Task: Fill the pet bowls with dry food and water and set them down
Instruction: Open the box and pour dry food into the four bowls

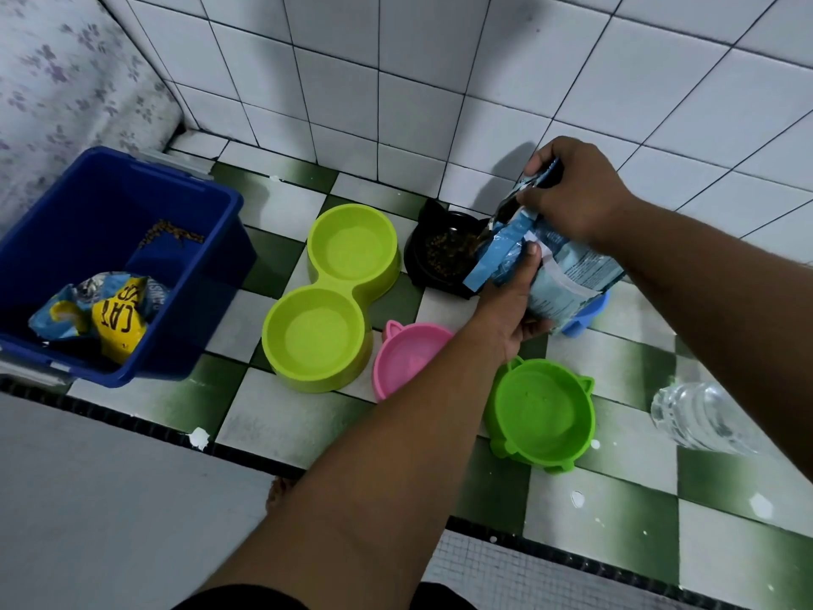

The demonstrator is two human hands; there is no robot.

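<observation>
Wall: white tiles, upper frame
Floor: green-white checks
Cloth: floral, upper left
Foot: toes, lower centre

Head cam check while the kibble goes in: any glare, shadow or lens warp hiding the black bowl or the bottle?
Head view: wide-angle warp bends the wall tile lines; light is soft, without harsh glare. The right hand and the food bag cast a shadow on the wall, and the bag covers the right edge of the black bowl. The water bottle is slightly smeared near the frame edge.
</observation>
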